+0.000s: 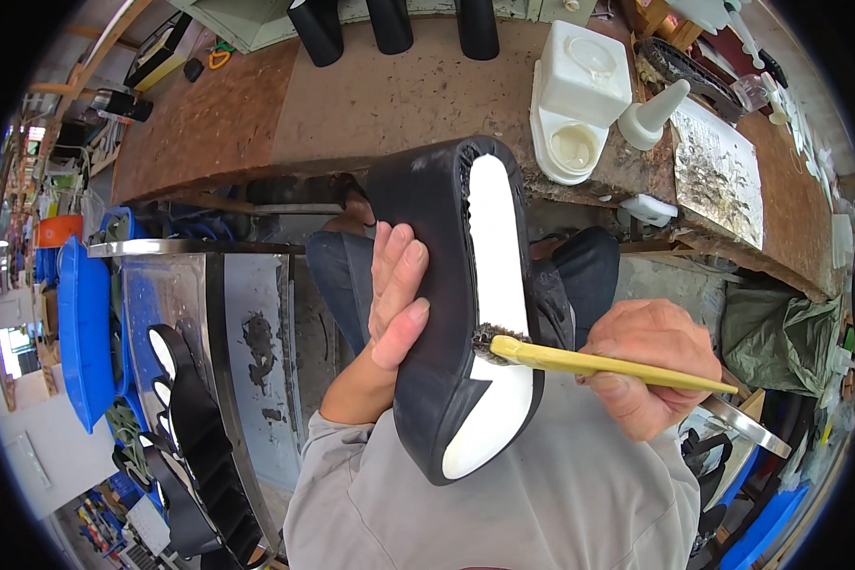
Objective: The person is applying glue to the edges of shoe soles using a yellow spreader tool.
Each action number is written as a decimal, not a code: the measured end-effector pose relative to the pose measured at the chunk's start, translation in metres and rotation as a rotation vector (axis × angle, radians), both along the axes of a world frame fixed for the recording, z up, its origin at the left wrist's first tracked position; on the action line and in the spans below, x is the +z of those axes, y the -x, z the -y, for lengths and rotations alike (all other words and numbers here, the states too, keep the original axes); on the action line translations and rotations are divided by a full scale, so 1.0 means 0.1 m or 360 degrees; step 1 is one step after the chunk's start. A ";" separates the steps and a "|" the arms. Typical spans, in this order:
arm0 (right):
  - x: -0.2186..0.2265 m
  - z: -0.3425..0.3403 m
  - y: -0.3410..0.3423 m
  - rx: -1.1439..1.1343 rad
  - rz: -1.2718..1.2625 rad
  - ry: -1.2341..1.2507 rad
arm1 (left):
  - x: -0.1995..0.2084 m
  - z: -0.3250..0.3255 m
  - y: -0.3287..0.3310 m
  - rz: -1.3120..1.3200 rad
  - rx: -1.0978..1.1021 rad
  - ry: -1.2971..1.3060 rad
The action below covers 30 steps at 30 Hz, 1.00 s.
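Observation:
In front of my body, a tall black wedge shoe platform (437,247) is turned with its white underside (500,247) facing up. A black band frames that underside, with a ragged edge along its upper left. My left hand (396,294) lies against the black left side, steadying it with fingers extended and thumb pressed on. In my right hand (654,366) is a brush (589,361) with a flat yellow handle, pinched between thumb and fingers. Its dark, clumped bristles touch the narrow waist of the underside. What supports the platform from below is hidden.
Ahead stands a brown workbench (389,104) bearing a white glue dispenser (579,95), a white cone-tipped bottle (654,114) and a stained sheet (717,171). Black pieces (389,27) stand at its back. A rack of black-and-white shoe parts (199,456) and a blue bin (84,332) are left.

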State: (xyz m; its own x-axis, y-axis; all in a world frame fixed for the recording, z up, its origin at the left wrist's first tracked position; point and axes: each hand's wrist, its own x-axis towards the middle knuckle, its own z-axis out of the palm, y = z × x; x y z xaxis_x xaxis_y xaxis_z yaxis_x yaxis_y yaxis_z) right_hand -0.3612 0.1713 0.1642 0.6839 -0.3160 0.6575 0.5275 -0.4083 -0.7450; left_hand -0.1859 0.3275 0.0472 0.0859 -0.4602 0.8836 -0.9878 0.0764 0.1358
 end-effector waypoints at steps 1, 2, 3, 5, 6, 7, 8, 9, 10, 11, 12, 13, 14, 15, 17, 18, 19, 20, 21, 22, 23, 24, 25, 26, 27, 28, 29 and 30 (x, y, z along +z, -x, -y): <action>-0.01 -0.02 0.01 0.0018 0.0008 -0.0028 | 0.01 0.02 0.00 -0.0102 -0.0132 0.0058; -0.01 -0.04 0.01 0.0024 0.0000 -0.0005 | 0.03 0.04 0.02 -0.0221 -0.0233 0.0118; -0.02 -0.05 0.02 0.0028 0.0017 -0.0014 | 0.04 0.06 0.03 -0.0204 -0.0253 0.0114; -0.03 -0.09 0.03 0.0040 0.0034 -0.0023 | 0.07 0.09 0.05 -0.0358 -0.0315 0.0241; -0.03 -0.10 0.03 0.0031 0.0040 -0.0022 | 0.08 0.10 0.06 -0.0410 -0.0333 0.0284; -0.04 -0.12 0.04 0.0020 0.0052 -0.0042 | 0.10 0.11 0.06 -0.0384 -0.0316 0.0276; -0.04 -0.13 0.04 0.0027 0.0051 -0.0021 | 0.10 0.12 0.06 -0.0362 -0.0304 0.0287; -0.05 -0.14 0.04 0.0014 0.0067 -0.0013 | 0.11 0.13 0.06 -0.0375 -0.0282 0.0301; -0.05 -0.15 0.04 0.0001 0.0085 -0.0027 | 0.11 0.15 0.04 -0.0318 -0.0280 0.0307; -0.06 -0.16 0.04 0.0006 0.0085 -0.0007 | 0.11 0.16 0.05 -0.0326 -0.0253 0.0332; -0.06 -0.16 0.04 0.0004 0.0089 -0.0011 | 0.10 0.18 0.04 -0.0332 -0.0241 0.0351; -0.06 -0.17 0.04 0.0002 0.0091 -0.0016 | 0.10 0.19 0.03 -0.0333 -0.0220 0.0358; -0.06 -0.17 0.04 0.0008 0.0090 -0.0017 | 0.10 0.20 0.03 -0.0305 -0.0211 0.0377; -0.05 -0.18 0.04 0.0034 0.0086 -0.0012 | 0.09 0.22 0.02 -0.0276 -0.0202 0.0398; -0.05 -0.18 0.05 0.0072 0.0083 -0.0005 | 0.09 0.22 0.01 -0.0274 -0.0195 0.0401; -0.05 -0.19 0.05 0.0082 0.0089 -0.0004 | 0.08 0.22 0.01 -0.0278 -0.0201 0.0397; -0.05 -0.19 0.05 0.0091 0.0096 -0.0004 | 0.08 0.21 0.01 -0.0271 -0.0183 0.0402; -0.05 -0.20 0.05 0.0102 0.0096 -0.0005 | 0.08 0.21 0.01 -0.0297 -0.0201 0.0382; -0.06 -0.21 0.05 0.0100 0.0108 0.0003 | 0.07 0.20 0.02 -0.0341 -0.0218 0.0350; -0.06 -0.21 0.05 0.0096 0.0119 0.0010 | 0.07 0.19 0.02 -0.0328 -0.0206 0.0359; -0.06 -0.22 0.05 0.0104 0.0116 0.0007 | 0.06 0.18 0.02 -0.0381 -0.0219 0.0328; -0.07 -0.23 0.05 0.0120 0.0136 0.0009 | 0.05 0.17 0.03 -0.0425 -0.0234 0.0305; -0.08 -0.24 0.04 0.0125 0.0156 -0.0014 | 0.04 0.17 0.03 -0.0441 -0.0228 0.0295; -0.08 -0.25 0.04 0.0143 0.0154 0.0011 | 0.03 0.16 0.02 -0.0445 -0.0222 0.0303; -0.08 -0.26 0.04 0.0133 0.0174 -0.0001 | 0.02 0.16 0.02 -0.0477 -0.0249 0.0286; -0.08 -0.27 0.03 0.0124 0.0195 -0.0012 | 0.02 0.15 0.01 -0.0520 -0.0265 0.0251; -0.08 -0.28 0.03 0.0134 0.0191 -0.0013 | 0.01 0.15 0.01 -0.0512 -0.0266 0.0271; -0.09 -0.29 0.03 0.0139 0.0203 -0.0017 | 0.01 0.14 0.01 -0.0552 -0.0274 0.0230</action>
State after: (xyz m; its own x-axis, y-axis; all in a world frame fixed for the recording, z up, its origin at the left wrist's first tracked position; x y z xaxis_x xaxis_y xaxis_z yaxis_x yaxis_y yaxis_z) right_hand -0.3642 0.2003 0.1556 0.6200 -0.2665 0.7379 0.6515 -0.3491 -0.6735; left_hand -0.1866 0.3139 0.0477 0.3224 -0.3670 0.8726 -0.8565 0.2794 0.4340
